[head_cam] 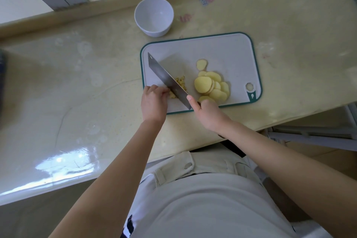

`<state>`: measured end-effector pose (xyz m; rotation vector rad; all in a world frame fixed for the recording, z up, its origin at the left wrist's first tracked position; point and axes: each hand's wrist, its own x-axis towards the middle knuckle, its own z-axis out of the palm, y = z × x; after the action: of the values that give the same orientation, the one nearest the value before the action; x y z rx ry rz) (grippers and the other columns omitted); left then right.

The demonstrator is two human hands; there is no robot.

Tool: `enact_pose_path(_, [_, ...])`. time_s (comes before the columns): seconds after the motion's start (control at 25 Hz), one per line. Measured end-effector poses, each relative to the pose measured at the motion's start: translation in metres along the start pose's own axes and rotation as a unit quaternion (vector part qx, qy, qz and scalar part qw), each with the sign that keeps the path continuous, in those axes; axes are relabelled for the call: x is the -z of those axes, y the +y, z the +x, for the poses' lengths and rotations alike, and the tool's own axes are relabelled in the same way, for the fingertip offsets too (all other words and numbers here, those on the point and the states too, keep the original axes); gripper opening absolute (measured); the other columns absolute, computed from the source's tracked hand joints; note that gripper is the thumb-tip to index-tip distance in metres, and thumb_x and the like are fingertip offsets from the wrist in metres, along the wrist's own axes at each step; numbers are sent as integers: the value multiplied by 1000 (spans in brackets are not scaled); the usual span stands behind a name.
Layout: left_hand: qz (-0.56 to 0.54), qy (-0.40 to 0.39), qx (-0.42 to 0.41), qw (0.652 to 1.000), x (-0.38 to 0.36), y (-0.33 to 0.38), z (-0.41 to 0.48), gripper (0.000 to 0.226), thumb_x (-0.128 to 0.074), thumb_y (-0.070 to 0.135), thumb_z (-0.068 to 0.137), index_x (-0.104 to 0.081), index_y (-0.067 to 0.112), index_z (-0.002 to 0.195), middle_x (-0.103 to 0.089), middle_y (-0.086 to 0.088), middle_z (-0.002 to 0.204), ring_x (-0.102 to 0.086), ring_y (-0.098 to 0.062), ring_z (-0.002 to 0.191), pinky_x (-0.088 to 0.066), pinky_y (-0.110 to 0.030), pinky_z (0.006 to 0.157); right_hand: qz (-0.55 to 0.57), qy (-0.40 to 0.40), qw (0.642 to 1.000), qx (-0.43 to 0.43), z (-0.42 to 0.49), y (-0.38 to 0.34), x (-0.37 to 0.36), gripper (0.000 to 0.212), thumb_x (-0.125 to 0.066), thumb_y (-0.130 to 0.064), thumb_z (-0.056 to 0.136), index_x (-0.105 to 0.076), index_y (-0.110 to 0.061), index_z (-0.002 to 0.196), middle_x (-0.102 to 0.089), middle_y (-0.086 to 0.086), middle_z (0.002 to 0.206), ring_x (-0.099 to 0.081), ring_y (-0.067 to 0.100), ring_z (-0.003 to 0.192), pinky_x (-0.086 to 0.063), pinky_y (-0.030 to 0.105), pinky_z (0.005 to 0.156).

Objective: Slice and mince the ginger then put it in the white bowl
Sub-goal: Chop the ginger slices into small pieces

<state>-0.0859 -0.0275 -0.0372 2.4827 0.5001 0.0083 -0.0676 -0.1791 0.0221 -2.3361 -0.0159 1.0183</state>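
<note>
The knife (166,79) is gripped by the right hand (209,113); ginger (172,95) is held still for cutting by the curled left hand (154,101).

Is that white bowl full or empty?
Empty. The white bowl shows only bare white inside; the minced ginger lies on the cutting board beside the cleaver.

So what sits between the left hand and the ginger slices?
Head view: the knife, its blade across the gap, with minced ginger beside it on the cutting board.
</note>
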Motion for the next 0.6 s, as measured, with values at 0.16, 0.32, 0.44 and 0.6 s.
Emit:
enact_pose_path(0.16, [-15,-13,4,1000,1,-1,-2,25,-52,-1,89,-70,7,104,-64,-15,93,-49,-30,96,-34,-24,72,-6,2,1000,14,0,4,3,57,-27,-49,100,-32,-11,58,-42,15,64,-39,25,58,-31,33,58])
enact_pose_path(0.32, [-47,-12,12,999,5,-3,1,29,-52,-1,90,-65,5,115,-63,-13,100,-54,-26,97,-40,-22,78,23,23,999,35,0,6,8,62,-25,-57,97,-33,-9,59,-39,10,57,-36,23,53,-33,33,56])
enact_pose_path(0.44, [-66,-14,35,997,7,-4,1,26,-55,6,90,-64,5,115,-61,-10,106,-56,-22,97,-42,-21,81,37,31,998,33,0,5,11,61,-25,-59,95,-29,-11,58,-37,7,56,-34,22,51,-32,32,57])
enact_pose_path(0.6, [-40,-19,45,998,4,-4,-1,17,-62,10,87,-68,4,101,-60,-10,101,-50,-23,102,-31,-12,76,33,23,999,22,-5,3,11,67,-25,-59,96,-41,-5,60,-45,9,58,-44,26,56,-37,33,58])
